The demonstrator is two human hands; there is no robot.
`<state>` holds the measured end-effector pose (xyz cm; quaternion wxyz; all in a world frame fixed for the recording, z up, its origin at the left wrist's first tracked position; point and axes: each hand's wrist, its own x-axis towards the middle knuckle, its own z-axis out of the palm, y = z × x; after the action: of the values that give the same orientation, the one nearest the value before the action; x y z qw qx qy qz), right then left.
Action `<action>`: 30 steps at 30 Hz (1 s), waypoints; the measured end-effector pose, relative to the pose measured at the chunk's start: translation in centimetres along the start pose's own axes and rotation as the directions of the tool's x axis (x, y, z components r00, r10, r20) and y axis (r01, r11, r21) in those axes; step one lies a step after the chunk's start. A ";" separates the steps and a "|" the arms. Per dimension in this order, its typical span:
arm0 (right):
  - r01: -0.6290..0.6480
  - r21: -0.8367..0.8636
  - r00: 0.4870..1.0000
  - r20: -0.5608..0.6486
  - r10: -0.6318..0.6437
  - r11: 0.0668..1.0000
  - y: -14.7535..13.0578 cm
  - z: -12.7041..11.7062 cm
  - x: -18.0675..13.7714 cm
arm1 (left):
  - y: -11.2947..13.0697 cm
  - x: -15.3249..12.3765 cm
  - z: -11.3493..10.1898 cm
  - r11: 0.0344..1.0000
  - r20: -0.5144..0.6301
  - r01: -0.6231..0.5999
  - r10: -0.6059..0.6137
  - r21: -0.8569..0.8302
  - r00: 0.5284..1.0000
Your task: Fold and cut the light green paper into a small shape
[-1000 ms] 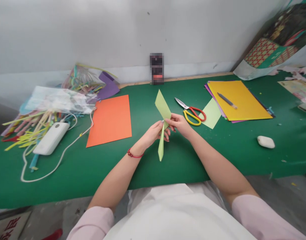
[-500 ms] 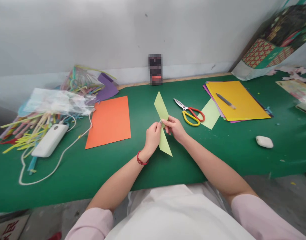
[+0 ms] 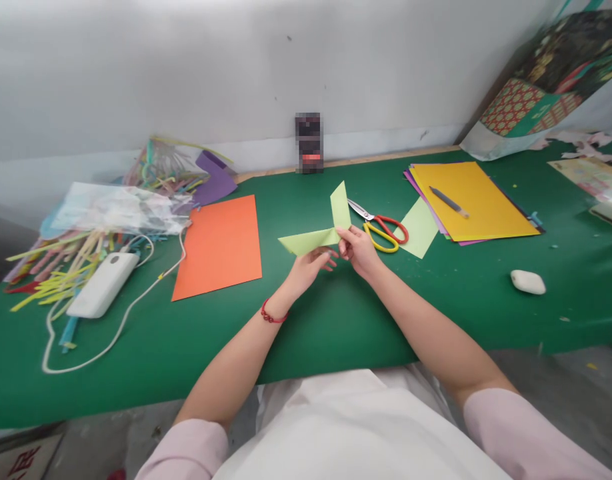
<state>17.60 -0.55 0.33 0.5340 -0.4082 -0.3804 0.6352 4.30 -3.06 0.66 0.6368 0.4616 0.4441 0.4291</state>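
Observation:
A folded strip of light green paper [image 3: 312, 240] is held above the green table, bent into a V with one arm pointing left and the other pointing away from me. My right hand [image 3: 360, 252] pinches it near the bend, between thumb and fingers. Just below the left arm of the paper is my left hand [image 3: 309, 272], its thumb and fingers apart and not closed on anything; whether it touches the paper I cannot tell. Scissors [image 3: 381, 230] with one red and one yellow handle lie beyond my right hand, beside a flat light green sheet [image 3: 420, 228].
An orange sheet [image 3: 219, 247] lies to the left, near a white power bank [image 3: 103, 285] with its cable and a heap of paper strips [image 3: 49, 270]. Rightward are stacked coloured sheets [image 3: 486, 207] topped by a pen [image 3: 449, 201], and a white case [image 3: 528, 282]. A blurred phone-like object [image 3: 309, 143] leans against the wall.
The green paper has turned from a long, upright diagonal shape into a V, its near part swung to the left. My left hand has let go and moved slightly down; the right still grips.

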 end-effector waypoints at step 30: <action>0.037 -0.143 0.954 0.300 0.008 0.989 0.1 0.5 -0.8 | 0.4 -0.9 -0.9 0.922 0.180 -0.266 0.222 0.280 0.958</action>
<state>17.18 -1.41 0.57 0.4433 -0.3424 -0.5058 0.6560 3.15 -3.68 1.06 0.5311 0.6349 0.3958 0.3978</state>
